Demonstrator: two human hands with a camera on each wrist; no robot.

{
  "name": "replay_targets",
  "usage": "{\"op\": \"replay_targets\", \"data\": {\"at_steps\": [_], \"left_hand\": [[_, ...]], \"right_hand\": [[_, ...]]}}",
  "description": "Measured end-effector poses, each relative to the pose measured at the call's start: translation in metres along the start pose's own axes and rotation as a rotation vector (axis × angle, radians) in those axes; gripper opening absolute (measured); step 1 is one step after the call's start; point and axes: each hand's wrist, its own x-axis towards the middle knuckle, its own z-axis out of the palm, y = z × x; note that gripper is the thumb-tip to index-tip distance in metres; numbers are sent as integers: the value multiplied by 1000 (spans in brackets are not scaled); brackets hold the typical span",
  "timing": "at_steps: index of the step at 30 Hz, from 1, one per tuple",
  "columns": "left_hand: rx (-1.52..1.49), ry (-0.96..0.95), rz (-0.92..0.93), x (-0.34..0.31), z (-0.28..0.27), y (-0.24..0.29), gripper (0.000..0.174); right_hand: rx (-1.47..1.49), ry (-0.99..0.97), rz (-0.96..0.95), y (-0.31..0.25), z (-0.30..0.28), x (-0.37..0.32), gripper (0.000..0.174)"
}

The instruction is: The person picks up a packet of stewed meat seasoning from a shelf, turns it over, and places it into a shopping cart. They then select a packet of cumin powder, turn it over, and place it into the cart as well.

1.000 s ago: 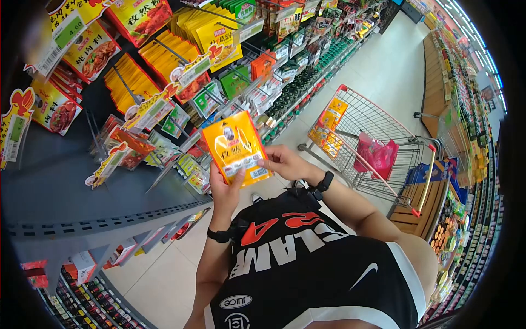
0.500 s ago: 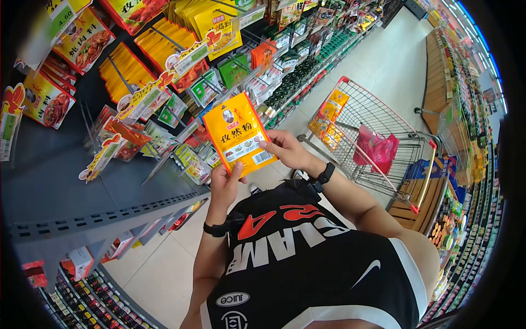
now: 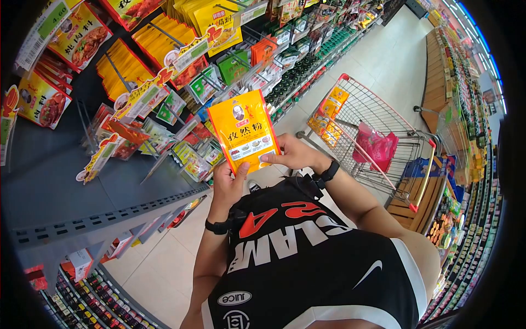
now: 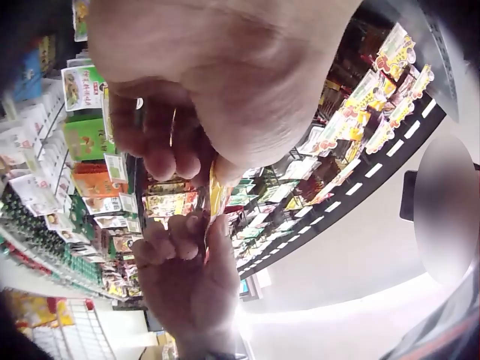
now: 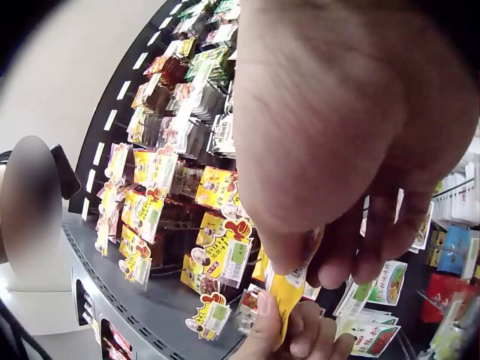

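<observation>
A flat yellow packet of cumin powder (image 3: 241, 129) with a red edge is held up between both hands, its printed front toward the head camera. My left hand (image 3: 227, 185) pinches its lower left corner, thumb on the front. At the lower right edge, my right hand (image 3: 298, 152) grips it with the thumb laid across the front. The left wrist view shows the packet (image 4: 219, 191) nearly edge-on, between the left palm above and the right hand (image 4: 184, 277) below. From the right wrist, the packet's yellow side (image 5: 283, 296) shows beside the left thumb.
Seasoning packets (image 3: 123, 68) hang on hooks at the left, with price tags (image 3: 148, 101) in front. Below them runs a dark grey shelf (image 3: 109, 203). To the right stands a shopping cart (image 3: 378, 137) holding a pink bag (image 3: 375, 149) and yellow packets (image 3: 331, 118).
The packet was tilted and has turned more upright, shifting slightly right. Both hands keep hold of it, and the right thumb now lies lower on its front.
</observation>
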Motion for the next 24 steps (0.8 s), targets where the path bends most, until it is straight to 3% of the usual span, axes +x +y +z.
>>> {"op": "replay_targets", "data": {"at_steps": [2, 8, 10, 13, 18, 24], "left_hand": [[4, -11, 1, 1, 0, 2, 31], [-49, -174, -21, 3, -7, -2, 27], [-63, -213, -41, 2, -9, -2, 26], [-114, -189, -116, 0, -7, 4, 24], [-137, -112, -70, -1, 1, 18, 24], [-31, -117, 10, 0, -1, 17, 26]], "right_hand": [[30, 0, 43, -2, 0, -1, 32], [-108, 4, -165, -1, 2, -4, 30], [-136, -13, -146, -1, 0, -5, 31], [-134, -29, -111, -8, 1, -6, 31], [-91, -35, -49, -6, 8, -3, 32], [-90, -18, -113, 3, 9, -1, 36]]}}
